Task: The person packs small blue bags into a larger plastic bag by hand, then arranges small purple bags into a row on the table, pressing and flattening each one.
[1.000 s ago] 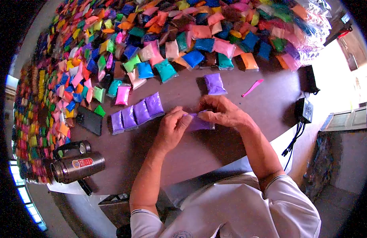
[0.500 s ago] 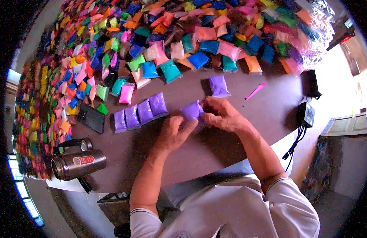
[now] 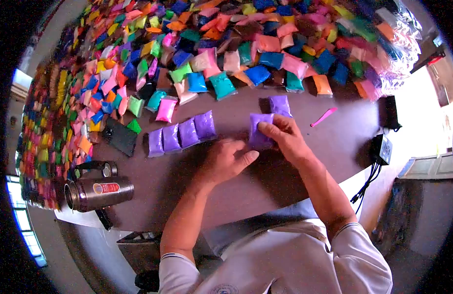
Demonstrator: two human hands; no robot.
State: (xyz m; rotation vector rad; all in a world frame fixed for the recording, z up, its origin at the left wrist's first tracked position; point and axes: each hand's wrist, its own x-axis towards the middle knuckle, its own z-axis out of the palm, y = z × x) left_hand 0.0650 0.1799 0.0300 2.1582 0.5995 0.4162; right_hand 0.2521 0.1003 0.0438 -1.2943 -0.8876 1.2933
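Observation:
My right hand [image 3: 286,138] pinches a purple packet [image 3: 259,131] between thumb and fingers, holding it up over the brown table [image 3: 226,196]. Just left of it, my left hand [image 3: 230,160] is open, its thumb apart from the fingers and nothing in it. Behind the right hand another purple packet [image 3: 279,104] lies on the table, partly covered by that hand. To the left of my left hand, several purple packets [image 3: 180,134] lie side by side in a slanting row. The packets look clear, with purple stuff inside.
A large heap of coloured packets [image 3: 221,85] fills the far side and left of the table. A pink plastic stick [image 3: 324,117] lies at right, near a power adapter [image 3: 381,149] with black cables. A dark flat box [image 3: 119,137] and a steel flask [image 3: 100,192] are at left.
My left hand has let go of the purple packet and moved slightly away. My right hand now holds the packet alone, turned more upright. The whole view has shifted a little.

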